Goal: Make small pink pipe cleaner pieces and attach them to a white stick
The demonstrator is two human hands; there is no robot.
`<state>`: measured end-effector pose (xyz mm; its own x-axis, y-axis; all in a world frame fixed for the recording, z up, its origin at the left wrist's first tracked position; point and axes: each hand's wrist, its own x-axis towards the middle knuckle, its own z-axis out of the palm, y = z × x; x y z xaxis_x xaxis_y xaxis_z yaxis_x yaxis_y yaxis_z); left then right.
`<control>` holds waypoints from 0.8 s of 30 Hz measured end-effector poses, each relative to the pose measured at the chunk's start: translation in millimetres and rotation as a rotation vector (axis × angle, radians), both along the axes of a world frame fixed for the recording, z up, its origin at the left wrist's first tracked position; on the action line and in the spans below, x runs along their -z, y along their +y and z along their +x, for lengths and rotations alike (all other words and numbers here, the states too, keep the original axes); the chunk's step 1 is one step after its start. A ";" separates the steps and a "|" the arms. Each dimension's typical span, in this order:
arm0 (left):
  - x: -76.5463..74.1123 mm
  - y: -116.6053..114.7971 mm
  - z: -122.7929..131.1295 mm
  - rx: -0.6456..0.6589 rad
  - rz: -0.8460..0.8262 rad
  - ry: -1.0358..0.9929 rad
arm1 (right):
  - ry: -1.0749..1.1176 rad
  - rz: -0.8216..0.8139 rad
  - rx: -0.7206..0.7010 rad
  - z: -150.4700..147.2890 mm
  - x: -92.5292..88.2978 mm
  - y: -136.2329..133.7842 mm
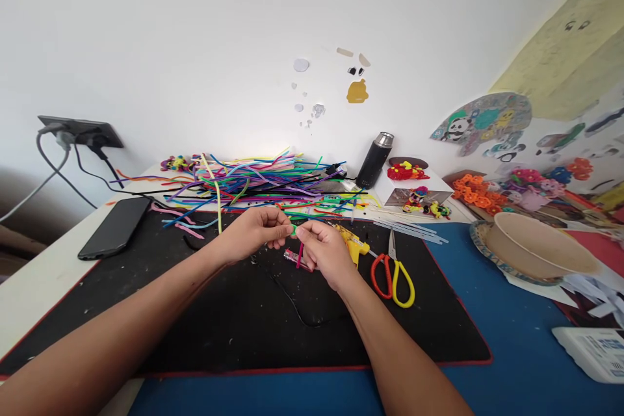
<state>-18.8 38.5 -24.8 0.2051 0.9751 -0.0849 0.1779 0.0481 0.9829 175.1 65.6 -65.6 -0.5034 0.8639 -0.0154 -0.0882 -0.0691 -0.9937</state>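
My left hand (256, 232) and my right hand (329, 252) meet above the black mat. Both are closed in a pinch on a small green pipe cleaner piece (294, 230), mostly hidden by the fingertips. A magenta pipe cleaner (299, 253) hangs just under my right fingers; whether it joins the green piece I cannot tell. Beneath them lies a pinkish, lighter-like object (291, 256), partly covered by my right hand. Behind that hand is a yellow glue gun (358, 247). Scissors (392, 270) with one red and one yellow handle rest to its right.
A pile of colourful pipe cleaners (263, 175) runs along the wall. A black phone (115, 227) lies at left. Back right stand a black flask (374, 161) and pipe cleaner figures (417, 198). A beige bowl (541, 244) sits at far right. A thin black cable (292, 302) crosses the mat.
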 end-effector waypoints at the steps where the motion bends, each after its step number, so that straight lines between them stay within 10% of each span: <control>1: 0.6 0.1 0.1 -0.003 0.002 -0.005 | 0.009 -0.002 -0.001 -0.2 0.4 0.2; 24: 1.9 9.1 -16.5 0.039 0.091 0.449 | -0.125 0.095 0.070 5.8 -9.3 3.1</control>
<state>-35.3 47.6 -26.8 0.2045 0.9749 -0.0886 0.5870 -0.0497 0.8080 180.9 68.6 -56.2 -0.4410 0.8974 0.0089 0.0357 0.0274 -0.9990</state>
